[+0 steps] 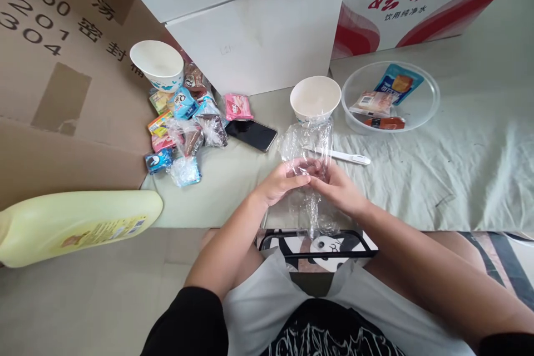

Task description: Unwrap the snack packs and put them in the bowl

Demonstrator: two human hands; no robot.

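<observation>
A crumpled clear plastic bag (311, 142) is pinched between my left hand (287, 181) and my right hand (336, 186), close together above the cloth. Both thumbs press on the film and the fingers curl behind it; its lower end hangs toward my lap. Just beyond the bag stands a white paper bowl (316, 99), its front partly covered by the film. A white-handled utensil (348, 157), perhaps a knife, lies beside my right hand, its other end seen through the plastic. Whether anything is inside the bag I cannot make out.
On the right, a clear plastic tub (434, 97) holds several packaged snacks. A dark phone (252, 134) lies left of the bowl, near piled snack packets (183, 103) and another paper bowl (161, 64). Cardboard boxes (258, 39) line the back; a yellow bottle (83, 222) is at left.
</observation>
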